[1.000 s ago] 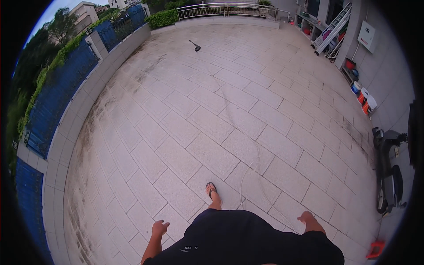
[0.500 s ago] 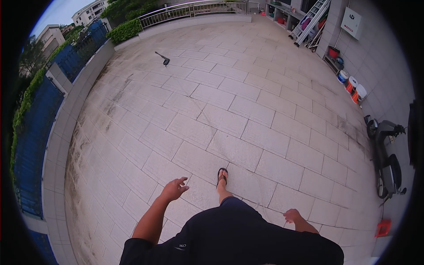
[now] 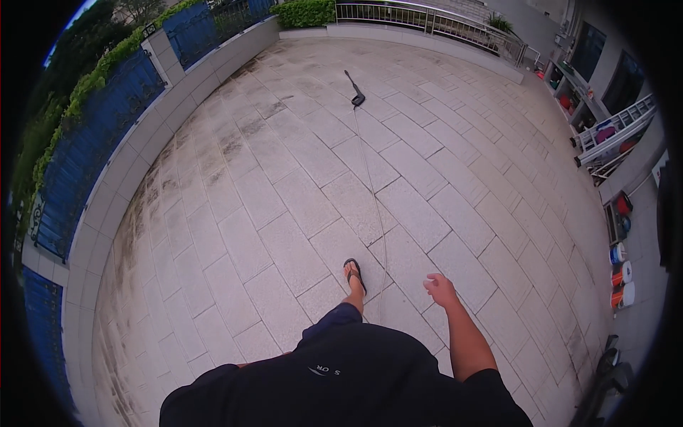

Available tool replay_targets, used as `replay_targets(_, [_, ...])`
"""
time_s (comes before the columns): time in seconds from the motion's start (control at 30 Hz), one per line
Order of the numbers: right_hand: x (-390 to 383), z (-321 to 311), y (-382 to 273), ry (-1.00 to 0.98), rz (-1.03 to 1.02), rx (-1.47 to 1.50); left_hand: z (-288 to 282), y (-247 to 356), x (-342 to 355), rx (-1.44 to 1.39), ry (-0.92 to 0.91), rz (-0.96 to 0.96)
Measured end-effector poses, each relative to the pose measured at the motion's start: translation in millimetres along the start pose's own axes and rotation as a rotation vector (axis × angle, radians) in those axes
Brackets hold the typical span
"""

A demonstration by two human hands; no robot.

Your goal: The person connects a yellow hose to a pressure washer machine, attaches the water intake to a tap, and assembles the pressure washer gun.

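Note:
My right hand is held out over the pavers at lower right, fingers loosely bent and slightly apart, with nothing visible held. My left hand is hidden behind my dark shirt. My sandaled foot is on the paving beside a thin pale hose. The hose runs up to a black spray wand with a pistol grip, lying on the pavers toward the far side.
A low wall with blue fence panels curves along the left. A metal railing stands at the back. On the right are a leaning ladder, paint buckets and part of a scooter.
My left hand swung up, then went out of sight; my right hand moved forward. The view turned and advanced, so the wand appears more central and the scooter mostly left view.

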State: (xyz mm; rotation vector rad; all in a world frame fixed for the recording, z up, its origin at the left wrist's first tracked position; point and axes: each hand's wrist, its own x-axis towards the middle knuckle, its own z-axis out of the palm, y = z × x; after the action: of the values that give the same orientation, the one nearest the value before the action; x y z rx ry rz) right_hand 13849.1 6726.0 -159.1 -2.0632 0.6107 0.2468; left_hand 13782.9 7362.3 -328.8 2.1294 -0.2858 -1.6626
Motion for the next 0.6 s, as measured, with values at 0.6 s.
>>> replay_targets(0.6, [205, -152, 161, -0.553, -0.120, -0.843, -740, 510, 231, -0.518, 0.788, 0.283])
